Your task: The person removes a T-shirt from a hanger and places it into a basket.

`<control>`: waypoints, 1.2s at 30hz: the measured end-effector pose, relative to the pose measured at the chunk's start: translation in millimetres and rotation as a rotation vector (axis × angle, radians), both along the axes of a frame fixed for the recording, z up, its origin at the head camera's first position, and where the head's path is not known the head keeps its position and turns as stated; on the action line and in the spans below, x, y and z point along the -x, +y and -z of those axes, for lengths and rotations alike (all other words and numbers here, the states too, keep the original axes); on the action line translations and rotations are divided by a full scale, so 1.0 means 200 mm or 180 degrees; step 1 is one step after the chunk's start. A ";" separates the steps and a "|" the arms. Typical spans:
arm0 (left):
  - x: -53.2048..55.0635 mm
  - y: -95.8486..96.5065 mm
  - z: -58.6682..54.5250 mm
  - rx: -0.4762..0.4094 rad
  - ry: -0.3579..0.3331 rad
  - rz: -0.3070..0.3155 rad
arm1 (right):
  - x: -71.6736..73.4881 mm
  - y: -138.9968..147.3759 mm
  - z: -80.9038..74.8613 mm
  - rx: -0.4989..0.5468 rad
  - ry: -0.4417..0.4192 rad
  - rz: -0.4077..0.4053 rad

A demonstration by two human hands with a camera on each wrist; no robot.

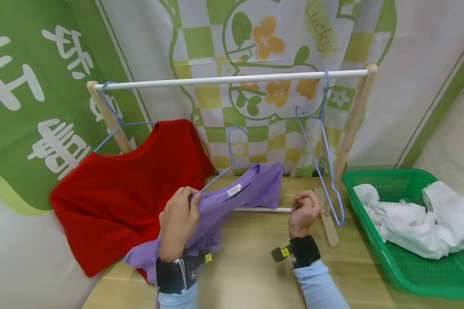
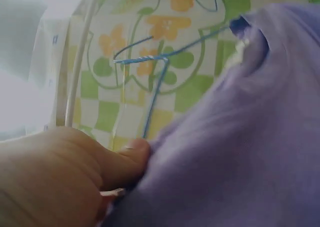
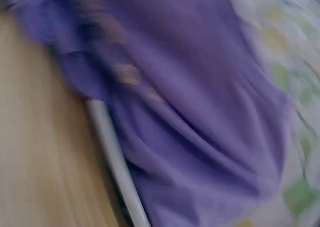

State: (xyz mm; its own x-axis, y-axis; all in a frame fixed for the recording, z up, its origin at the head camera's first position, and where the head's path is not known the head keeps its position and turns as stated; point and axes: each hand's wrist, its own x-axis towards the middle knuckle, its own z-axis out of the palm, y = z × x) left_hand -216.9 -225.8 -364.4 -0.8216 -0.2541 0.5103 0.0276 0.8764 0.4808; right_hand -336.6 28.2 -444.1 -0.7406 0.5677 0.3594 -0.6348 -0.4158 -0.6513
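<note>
My left hand [image 1: 179, 219] grips the purple shirt [image 1: 251, 191] at one shoulder, together with the arm of a blue wire hanger [image 1: 232, 150]. The hanger's other arm goes into the neck opening beside a white label [image 1: 234, 190], and its hook is free in the air. In the left wrist view, the left thumb [image 2: 132, 157] presses the purple cloth at the hanger's arm. My right hand [image 1: 303, 212] is apart from the shirt, to its right, with loosely curled fingers and nothing visible in them. The right wrist view is blurred and shows the shirt's hanging sleeve [image 3: 215, 152].
A red shirt [image 1: 131, 184] hangs at left on a blue hanger from the white rail [image 1: 216, 80]. Bare blue hangers [image 1: 326, 128] hang at the rail's right end. At right, a green basket [image 1: 390, 266] holds white cloth [image 1: 413, 219]. A wooden foot [image 1: 330, 229] stands near the right hand.
</note>
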 end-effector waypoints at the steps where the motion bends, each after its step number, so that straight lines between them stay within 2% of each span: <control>1: 0.00 0.03 0.00 0.0022 -0.0028 0.0067 | -0.03 -0.04 0.01 -0.0420 -0.0112 -0.0305; 3: -0.01 0.09 0.00 0.0098 -0.0045 0.0261 | -0.08 -0.10 0.00 -0.1252 -0.0280 -0.0906; 5: -0.01 0.16 0.00 0.0226 -0.0044 0.0475 | -0.15 -0.15 -0.04 -0.1843 -0.0395 -0.1412; 7: -0.02 0.23 0.01 0.0358 -0.0113 0.0693 | -0.20 -0.18 -0.08 -0.2103 -0.0528 -0.1776; 9: -0.03 0.30 0.01 0.0535 -0.0183 0.0843 | -0.24 -0.20 -0.11 -0.2057 -0.0708 -0.1991; 11: -0.05 0.37 0.02 0.0699 -0.0271 0.0906 | -0.26 -0.20 -0.13 -0.1955 -0.0897 -0.2040; 14: -0.07 0.44 0.02 0.0944 -0.0323 0.0800 | -0.27 -0.18 -0.14 -0.1750 -0.1086 -0.2053; 18: -0.09 0.50 0.01 0.1116 -0.0396 0.0611 | -0.25 -0.13 -0.14 -0.1641 -0.1091 -0.2112; 20: -0.09 0.52 0.01 0.1165 -0.0409 0.0603 | -0.24 -0.11 -0.15 -0.1630 -0.1078 -0.2170; 28: -0.14 0.53 -0.01 0.1192 -0.0284 0.0724 | -0.23 -0.07 -0.17 -0.1634 -0.1075 -0.2247; 36: -0.18 0.51 -0.05 0.1012 -0.0189 0.0986 | -0.21 -0.04 -0.18 -0.1601 -0.1065 -0.2362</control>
